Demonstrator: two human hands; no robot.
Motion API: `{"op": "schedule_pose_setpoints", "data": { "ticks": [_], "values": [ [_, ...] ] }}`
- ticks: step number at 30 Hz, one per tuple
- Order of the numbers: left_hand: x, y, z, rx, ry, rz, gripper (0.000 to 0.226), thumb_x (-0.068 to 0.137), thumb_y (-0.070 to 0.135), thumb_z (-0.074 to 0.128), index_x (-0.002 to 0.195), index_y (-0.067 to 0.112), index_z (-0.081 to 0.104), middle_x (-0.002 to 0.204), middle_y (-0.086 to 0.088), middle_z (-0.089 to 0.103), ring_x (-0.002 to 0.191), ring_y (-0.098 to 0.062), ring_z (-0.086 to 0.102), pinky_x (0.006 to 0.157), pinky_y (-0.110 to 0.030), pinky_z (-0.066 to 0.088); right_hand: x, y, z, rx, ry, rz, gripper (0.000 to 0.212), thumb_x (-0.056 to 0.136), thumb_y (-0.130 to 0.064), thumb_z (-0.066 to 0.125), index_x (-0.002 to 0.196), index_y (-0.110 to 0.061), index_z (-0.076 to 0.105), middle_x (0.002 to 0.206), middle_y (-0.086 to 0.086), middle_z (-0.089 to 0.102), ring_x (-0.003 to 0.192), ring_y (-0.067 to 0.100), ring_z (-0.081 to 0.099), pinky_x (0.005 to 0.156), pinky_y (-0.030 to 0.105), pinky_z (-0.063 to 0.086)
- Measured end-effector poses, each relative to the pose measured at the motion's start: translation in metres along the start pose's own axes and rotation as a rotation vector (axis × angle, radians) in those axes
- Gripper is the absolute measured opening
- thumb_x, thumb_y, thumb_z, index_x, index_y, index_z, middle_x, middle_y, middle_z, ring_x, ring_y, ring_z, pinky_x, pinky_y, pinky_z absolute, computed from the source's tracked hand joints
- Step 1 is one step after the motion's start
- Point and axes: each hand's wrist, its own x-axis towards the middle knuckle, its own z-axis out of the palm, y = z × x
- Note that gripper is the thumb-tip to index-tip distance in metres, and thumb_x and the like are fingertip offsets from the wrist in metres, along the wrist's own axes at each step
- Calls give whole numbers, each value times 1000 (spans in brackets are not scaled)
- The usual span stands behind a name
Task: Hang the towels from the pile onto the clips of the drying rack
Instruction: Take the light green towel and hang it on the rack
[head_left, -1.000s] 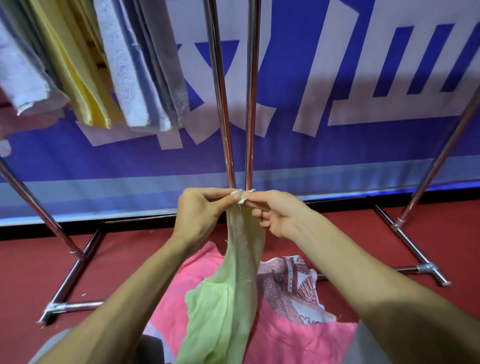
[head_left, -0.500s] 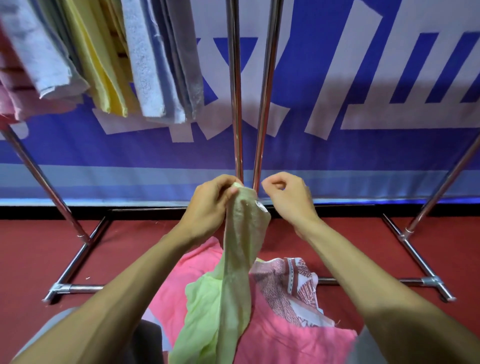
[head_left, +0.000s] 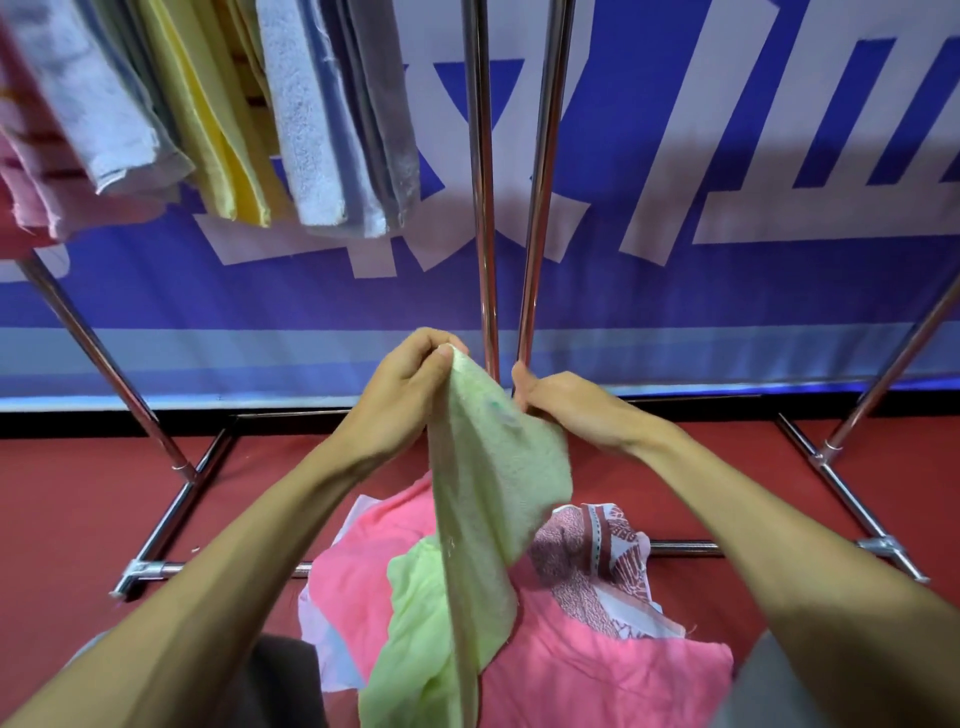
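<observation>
**Green towel held up in both hands before the rack**

The left hand pinches the top corner of a pale green towel between thumb and curled fingers, holding it up in the middle of the scene. The right hand, just to the right, grips the towel's upper edge; its thumb points up and its fingers are tucked behind the cloth. Between the two hands the edge is spread into a short slope, and the rest of the towel hangs down, its lower end draped on the pile near the person.

The pile lies on the red floor and holds a pink towel and a patterned maroon-and-white cloth.

Just beyond the hands stand two upright chrome poles of the drying rack, with its base bars spreading left and right on the floor. At the far left, hung towels dangle in grey-blue, yellow and pink. A blue-and-white banner fills the background.
</observation>
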Motion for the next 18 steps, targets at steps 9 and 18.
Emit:
{"op": "schedule_pose_setpoints", "data": {
  "ticks": [9, 18],
  "values": [
    [-6, 2, -1, 126, -74, 98, 12, 97, 12, 51, 87, 15, 58, 73, 13, 54, 63, 7, 47, 64, -10, 37, 0, 6, 24, 136, -212, -132, 47, 77, -29, 76, 113, -19, 47, 103, -1, 61, 87, 3, 61, 88, 28, 51],
    [-2, 7, -16, 129, -56, 108, 16, 81, 7, 71, 78, 21, 64, 69, 8, 61, 63, 2, 52, 59, -13, 41, -3, 10, 8, -381, -25, -158, 42, 80, -50, 68, 66, -12, 56, 69, 3, 52, 63, 11, 43, 59, 34, 36]
  ]
}}
